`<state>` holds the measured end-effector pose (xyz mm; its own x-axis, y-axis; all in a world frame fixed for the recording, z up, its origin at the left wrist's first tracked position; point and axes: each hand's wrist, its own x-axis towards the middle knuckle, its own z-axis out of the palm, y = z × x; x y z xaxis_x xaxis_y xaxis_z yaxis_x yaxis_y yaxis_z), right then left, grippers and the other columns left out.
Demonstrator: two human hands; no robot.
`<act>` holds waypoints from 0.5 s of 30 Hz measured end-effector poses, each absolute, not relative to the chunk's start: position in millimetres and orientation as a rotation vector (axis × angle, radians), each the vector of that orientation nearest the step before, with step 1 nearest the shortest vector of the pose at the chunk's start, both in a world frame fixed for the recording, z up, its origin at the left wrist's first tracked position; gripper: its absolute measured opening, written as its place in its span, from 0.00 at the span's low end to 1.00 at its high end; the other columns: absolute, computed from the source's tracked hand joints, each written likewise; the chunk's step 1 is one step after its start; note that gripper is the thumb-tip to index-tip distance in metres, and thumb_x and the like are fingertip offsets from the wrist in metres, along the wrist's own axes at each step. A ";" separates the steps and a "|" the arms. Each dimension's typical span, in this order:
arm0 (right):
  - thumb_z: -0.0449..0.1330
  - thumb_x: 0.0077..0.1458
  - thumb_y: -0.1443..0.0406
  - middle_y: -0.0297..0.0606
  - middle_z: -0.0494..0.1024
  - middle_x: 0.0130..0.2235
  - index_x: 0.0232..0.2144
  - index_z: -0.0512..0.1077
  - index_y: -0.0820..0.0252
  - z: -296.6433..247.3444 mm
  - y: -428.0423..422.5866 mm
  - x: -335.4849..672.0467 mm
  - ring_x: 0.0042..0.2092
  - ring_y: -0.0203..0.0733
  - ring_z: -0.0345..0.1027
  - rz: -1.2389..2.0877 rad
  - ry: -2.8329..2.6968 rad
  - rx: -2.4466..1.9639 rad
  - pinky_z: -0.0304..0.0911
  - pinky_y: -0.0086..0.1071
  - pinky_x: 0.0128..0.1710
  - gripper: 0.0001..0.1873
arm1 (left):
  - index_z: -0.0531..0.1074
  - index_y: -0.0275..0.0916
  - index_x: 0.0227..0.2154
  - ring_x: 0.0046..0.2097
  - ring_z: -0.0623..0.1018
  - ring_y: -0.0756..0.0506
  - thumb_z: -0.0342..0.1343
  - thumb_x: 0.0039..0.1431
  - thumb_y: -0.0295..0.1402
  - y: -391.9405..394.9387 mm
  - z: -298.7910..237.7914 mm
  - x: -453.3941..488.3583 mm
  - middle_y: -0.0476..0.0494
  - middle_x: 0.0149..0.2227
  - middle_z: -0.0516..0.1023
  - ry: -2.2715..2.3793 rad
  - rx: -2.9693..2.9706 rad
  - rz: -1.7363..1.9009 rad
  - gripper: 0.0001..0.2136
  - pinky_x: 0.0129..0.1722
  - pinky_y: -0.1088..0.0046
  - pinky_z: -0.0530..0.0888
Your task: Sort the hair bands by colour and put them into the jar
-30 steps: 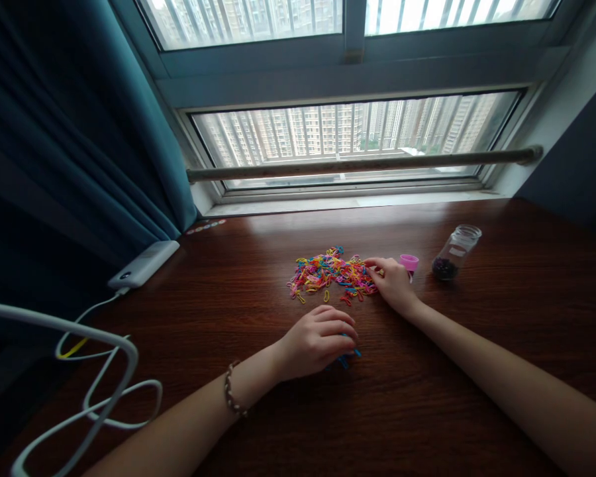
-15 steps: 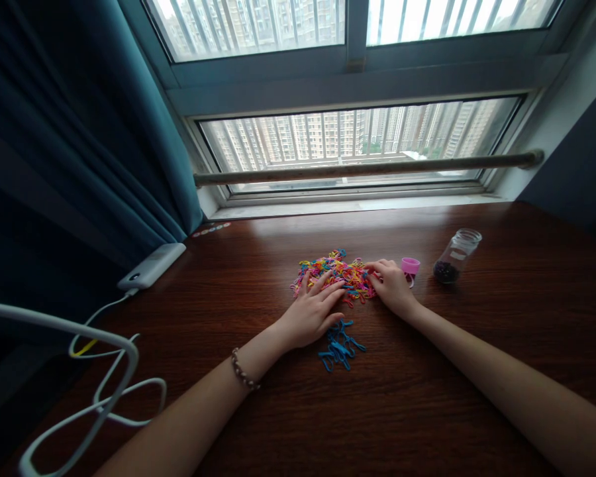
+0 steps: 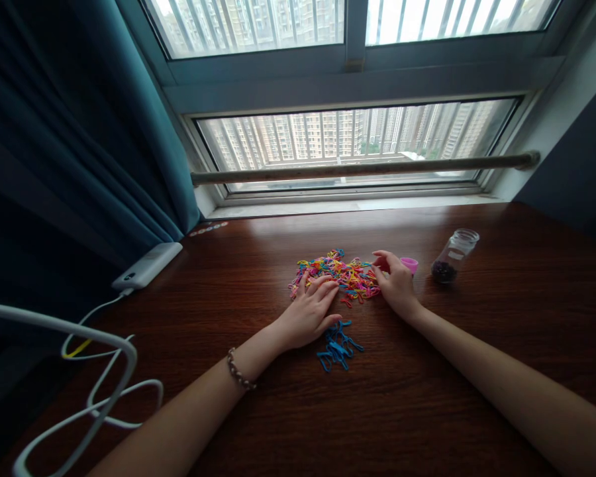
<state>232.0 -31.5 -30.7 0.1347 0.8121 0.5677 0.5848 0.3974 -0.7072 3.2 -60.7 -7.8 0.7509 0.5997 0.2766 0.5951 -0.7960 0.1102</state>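
1. The blue plastic clips on the near part of the desk have been uncovered: a second ago they were mostly hidden under the left hand, and now nearly the whole small cluster can be seen.
2. The left hand has been shifted forward to the mixed heap of coloured clips. Its fingers are spread and laid over the heap's near edge, with the thumb set apart, just beside the blue cluster. Nothing is seen to be gripped by it.
3. The right hand has been drawn slightly up and back from its place half a second ago, at the heap's right end. Its fingers are curled, with thumb and forefinger seemingly a little parted; whether a clip is held between the tips cannot be told.
4. By this change two separate groups are left in plain sight: the all-blue cluster and, farther off, the heap, in which pink, yellow, orange, red and some blue can be made out. The separation is judged to be intact, with neither hand resting across both groups.
5. The pink cup is partly hidden behind the right hand; beyond it the glass jar with dark contents is left untouched.
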 end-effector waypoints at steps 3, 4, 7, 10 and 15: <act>0.54 0.50 0.68 0.40 0.72 0.32 0.41 0.66 0.62 -24.8 -37.7 226.4 0.34 0.41 0.67 0.293 -1.531 -1.257 0.64 0.36 0.36 0.13 | 0.64 0.35 0.48 0.55 0.62 0.39 0.49 0.57 0.37 -58.4 -12.2 0.2 0.36 0.49 0.68 0.993 2.873 0.691 0.18 0.57 0.51 0.52; 0.54 0.50 0.68 0.39 0.72 0.32 0.40 0.67 0.62 -22.1 -42.4 222.2 0.34 0.41 0.67 0.321 -1.526 -1.251 0.64 0.36 0.36 0.12 | 0.66 0.36 0.45 0.53 0.64 0.41 0.49 0.57 0.34 -57.2 -14.1 -1.3 0.37 0.47 0.70 0.999 2.834 0.793 0.14 0.56 0.52 0.56; 0.54 0.51 0.68 0.39 0.72 0.33 0.38 0.67 0.61 -14.0 -65.4 202.8 0.34 0.39 0.68 0.457 -1.537 -1.211 0.65 0.33 0.35 0.10 | 0.69 0.37 0.34 0.45 0.70 0.44 0.49 0.56 0.27 -53.4 -19.4 -6.7 0.41 0.38 0.73 1.047 2.667 1.077 0.05 0.49 0.60 0.66; 0.53 0.51 0.71 0.38 0.72 0.34 0.38 0.68 0.59 -7.7 -93.1 181.8 0.34 0.37 0.67 0.577 -1.765 -1.033 0.64 0.30 0.35 0.10 | 0.69 0.38 0.29 0.39 0.72 0.46 0.51 0.54 0.27 -50.5 -21.5 -10.7 0.44 0.32 0.73 1.180 2.477 1.238 0.02 0.43 0.65 0.71; 0.52 0.51 0.72 0.38 0.73 0.33 0.38 0.69 0.58 -5.2 -99.3 179.1 0.34 0.37 0.67 0.578 -2.049 -0.831 0.63 0.29 0.34 0.12 | 0.70 0.38 0.34 0.38 0.73 0.47 0.51 0.55 0.28 -49.7 -18.5 -12.1 0.44 0.34 0.74 1.254 2.339 1.270 0.05 0.41 0.68 0.71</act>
<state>179.1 -99.3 -5.2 -0.4366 0.7305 0.5252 0.3483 0.6755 -0.6499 -12.1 -49.7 -18.5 0.2714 0.7566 0.5949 0.5852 -0.6204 0.5221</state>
